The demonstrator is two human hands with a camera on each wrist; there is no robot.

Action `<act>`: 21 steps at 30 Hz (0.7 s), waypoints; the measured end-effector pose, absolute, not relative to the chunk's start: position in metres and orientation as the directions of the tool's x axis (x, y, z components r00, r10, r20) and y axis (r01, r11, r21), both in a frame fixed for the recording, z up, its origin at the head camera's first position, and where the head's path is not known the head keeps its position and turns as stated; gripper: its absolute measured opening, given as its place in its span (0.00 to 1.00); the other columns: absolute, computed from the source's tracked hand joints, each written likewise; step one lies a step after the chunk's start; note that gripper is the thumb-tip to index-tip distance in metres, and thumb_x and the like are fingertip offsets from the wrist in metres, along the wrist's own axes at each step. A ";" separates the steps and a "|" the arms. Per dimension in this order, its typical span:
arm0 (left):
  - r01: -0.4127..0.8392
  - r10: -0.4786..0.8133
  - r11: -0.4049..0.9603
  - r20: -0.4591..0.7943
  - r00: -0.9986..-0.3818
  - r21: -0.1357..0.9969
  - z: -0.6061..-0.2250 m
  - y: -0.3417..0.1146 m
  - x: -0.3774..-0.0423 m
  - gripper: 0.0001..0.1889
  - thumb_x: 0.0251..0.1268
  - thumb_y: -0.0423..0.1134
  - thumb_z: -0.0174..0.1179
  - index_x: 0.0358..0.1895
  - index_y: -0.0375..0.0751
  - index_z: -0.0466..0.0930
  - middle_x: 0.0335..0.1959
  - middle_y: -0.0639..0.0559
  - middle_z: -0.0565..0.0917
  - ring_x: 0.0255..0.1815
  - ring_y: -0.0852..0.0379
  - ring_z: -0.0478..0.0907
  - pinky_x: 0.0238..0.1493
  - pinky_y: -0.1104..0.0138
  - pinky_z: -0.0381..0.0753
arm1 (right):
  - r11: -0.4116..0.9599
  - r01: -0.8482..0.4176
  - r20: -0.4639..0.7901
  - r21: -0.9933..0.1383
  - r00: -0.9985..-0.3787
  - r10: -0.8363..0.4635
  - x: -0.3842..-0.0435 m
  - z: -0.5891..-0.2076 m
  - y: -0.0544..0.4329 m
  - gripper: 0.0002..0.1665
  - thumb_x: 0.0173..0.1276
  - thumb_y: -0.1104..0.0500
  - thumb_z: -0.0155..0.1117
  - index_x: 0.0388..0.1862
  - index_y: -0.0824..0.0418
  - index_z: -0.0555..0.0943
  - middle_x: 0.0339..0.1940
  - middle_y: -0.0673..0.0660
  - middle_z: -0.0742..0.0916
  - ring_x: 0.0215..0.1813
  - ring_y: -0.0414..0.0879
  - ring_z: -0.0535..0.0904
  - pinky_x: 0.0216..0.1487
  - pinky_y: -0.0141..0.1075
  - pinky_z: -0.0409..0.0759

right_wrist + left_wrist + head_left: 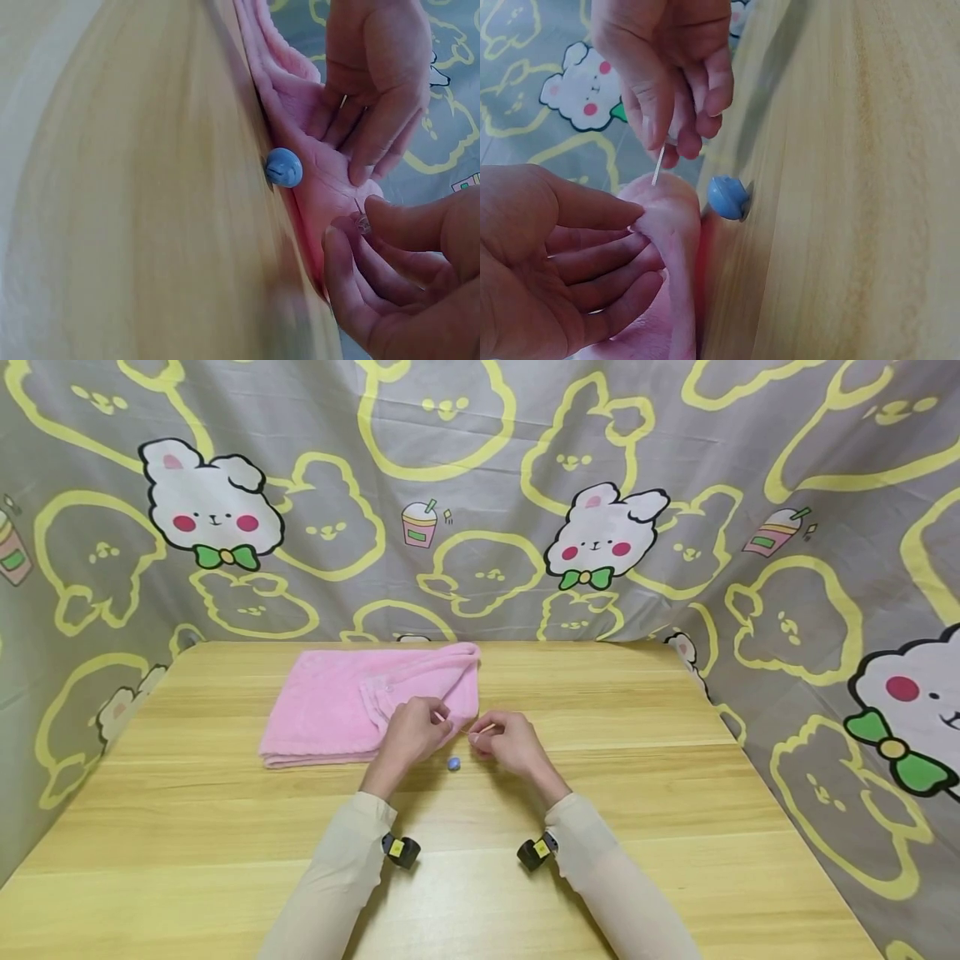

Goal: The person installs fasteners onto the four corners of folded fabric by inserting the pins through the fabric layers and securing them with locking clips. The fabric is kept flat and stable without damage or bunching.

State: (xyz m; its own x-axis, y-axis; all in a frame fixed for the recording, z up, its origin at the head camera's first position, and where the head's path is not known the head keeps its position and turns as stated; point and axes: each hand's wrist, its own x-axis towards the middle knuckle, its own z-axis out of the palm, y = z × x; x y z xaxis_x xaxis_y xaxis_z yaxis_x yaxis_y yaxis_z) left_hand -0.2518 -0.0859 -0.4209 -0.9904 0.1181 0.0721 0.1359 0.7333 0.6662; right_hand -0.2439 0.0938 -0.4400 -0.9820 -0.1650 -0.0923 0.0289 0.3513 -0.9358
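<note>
A folded pink plush cloth [322, 706] lies on the table, one corner turned back. My left hand [412, 731] pinches its near right edge between thumb and forefinger. Opposite it, my right hand [512, 743] pinches a thin pin by its clear base [364, 223]. In the left wrist view the pin's pale shaft [658, 166] points toward the cloth edge, close to the left fingertips. A small blue mushroom-shaped cap [727, 198] rests on the table just in front of the cloth, between my hands.
The wooden table [637, 877] extends around the cloth on all sides. A grey curtain [480, 510] with yellow outlines and white rabbit faces hangs behind and along both sides. A small black camera [405, 852] is strapped at the left wrist, another [532, 855] at the right.
</note>
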 end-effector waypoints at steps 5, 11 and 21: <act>0.129 0.115 0.731 0.065 -0.991 0.670 -0.420 -0.086 -0.251 0.07 0.62 0.35 0.67 0.40 0.37 0.87 0.35 0.43 0.90 0.39 0.47 0.86 0.44 0.55 0.83 | 0.377 0.021 -0.086 -0.926 -0.984 -0.158 -0.243 -0.441 0.092 0.04 0.65 0.66 0.70 0.38 0.65 0.87 0.30 0.57 0.90 0.29 0.41 0.83 0.35 0.34 0.84; 0.114 0.120 0.730 0.038 -0.992 0.674 -0.418 -0.085 -0.250 0.07 0.62 0.36 0.67 0.40 0.38 0.88 0.35 0.44 0.91 0.38 0.47 0.86 0.44 0.56 0.83 | 0.337 0.046 -0.105 -0.940 -0.982 -0.159 -0.243 -0.445 0.090 0.05 0.64 0.67 0.70 0.39 0.67 0.87 0.33 0.62 0.91 0.33 0.45 0.87 0.39 0.38 0.87; 0.122 0.128 0.737 0.040 -0.991 0.664 -0.418 -0.086 -0.251 0.04 0.62 0.37 0.68 0.37 0.40 0.88 0.33 0.46 0.90 0.34 0.50 0.85 0.41 0.58 0.81 | 0.362 0.056 -0.126 -0.930 -0.977 -0.172 -0.245 -0.449 0.090 0.06 0.65 0.66 0.70 0.40 0.66 0.86 0.33 0.61 0.91 0.32 0.45 0.87 0.36 0.36 0.85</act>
State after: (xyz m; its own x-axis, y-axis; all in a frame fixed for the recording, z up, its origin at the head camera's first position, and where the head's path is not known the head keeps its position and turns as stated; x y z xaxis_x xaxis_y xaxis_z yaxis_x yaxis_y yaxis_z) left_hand -0.2510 -0.0855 -0.4183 -0.9910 0.1276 0.0403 0.1219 0.7373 0.6644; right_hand -0.2450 0.0903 -0.4488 -0.9771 -0.1719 -0.1256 0.0558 0.3623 -0.9304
